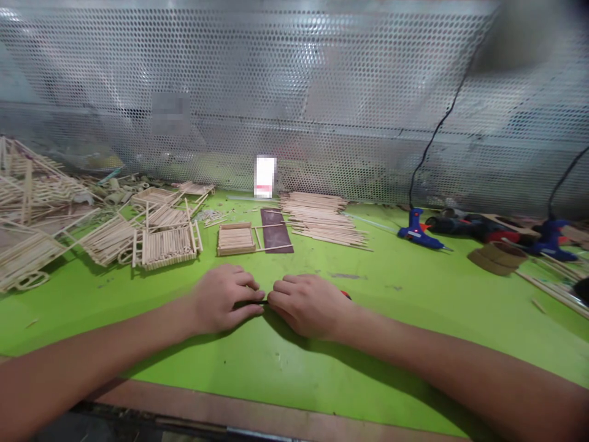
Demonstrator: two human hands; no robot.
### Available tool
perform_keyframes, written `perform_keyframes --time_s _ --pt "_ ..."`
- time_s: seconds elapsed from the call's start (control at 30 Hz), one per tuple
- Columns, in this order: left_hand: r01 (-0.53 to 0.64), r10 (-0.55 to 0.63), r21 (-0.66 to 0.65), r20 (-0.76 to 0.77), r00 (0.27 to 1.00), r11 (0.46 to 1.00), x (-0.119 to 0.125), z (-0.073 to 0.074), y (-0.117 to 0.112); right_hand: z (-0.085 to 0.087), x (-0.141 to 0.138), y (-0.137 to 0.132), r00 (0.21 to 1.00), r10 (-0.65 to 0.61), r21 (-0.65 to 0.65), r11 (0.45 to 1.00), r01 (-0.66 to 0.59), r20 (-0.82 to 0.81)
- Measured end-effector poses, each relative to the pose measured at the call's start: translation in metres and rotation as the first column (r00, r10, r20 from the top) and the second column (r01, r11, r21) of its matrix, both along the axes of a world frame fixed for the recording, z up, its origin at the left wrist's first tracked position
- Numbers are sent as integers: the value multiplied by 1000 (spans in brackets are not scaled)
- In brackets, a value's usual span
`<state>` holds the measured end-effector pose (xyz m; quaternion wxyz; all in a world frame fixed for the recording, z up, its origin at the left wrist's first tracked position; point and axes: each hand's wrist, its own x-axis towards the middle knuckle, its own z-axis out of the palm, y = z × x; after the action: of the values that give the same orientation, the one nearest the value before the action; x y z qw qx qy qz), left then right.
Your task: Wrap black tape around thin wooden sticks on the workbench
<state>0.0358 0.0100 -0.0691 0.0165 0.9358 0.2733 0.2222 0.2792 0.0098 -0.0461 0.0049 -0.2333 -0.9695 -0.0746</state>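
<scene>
Both my hands rest on the green mat [285, 362] near its middle, fingertips almost touching. My left hand [224, 299] is curled, its fingers pinched on a thin dark stick-like object [260, 302] that bridges the gap between the hands. My right hand [307, 305] is also curled over that object's other end; a small red-orange bit [345, 295] shows behind its knuckles. What the object is I cannot make out.
A pile of thin wooden sticks [322, 219], a small stick panel [235, 239] and a dark brown board [275, 230] lie beyond the hands. Stick-built models [161, 242] crowd the left. A blue glue gun [418, 232] with cord lies right, tools beyond. Perforated metal screen [294, 92] behind.
</scene>
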Motion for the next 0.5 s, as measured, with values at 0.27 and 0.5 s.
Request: perform_keyframes --time_s 0.27,0.5 --pt "-53 53 -74 3 999 996 -2 -3 2 3 -1 -2 1000 -27 -30 999 27 16" --pt "-57 59 -48 39 998 997 -4 -6 2 2 -4 0 1000 -18 -18 1000 18 5"
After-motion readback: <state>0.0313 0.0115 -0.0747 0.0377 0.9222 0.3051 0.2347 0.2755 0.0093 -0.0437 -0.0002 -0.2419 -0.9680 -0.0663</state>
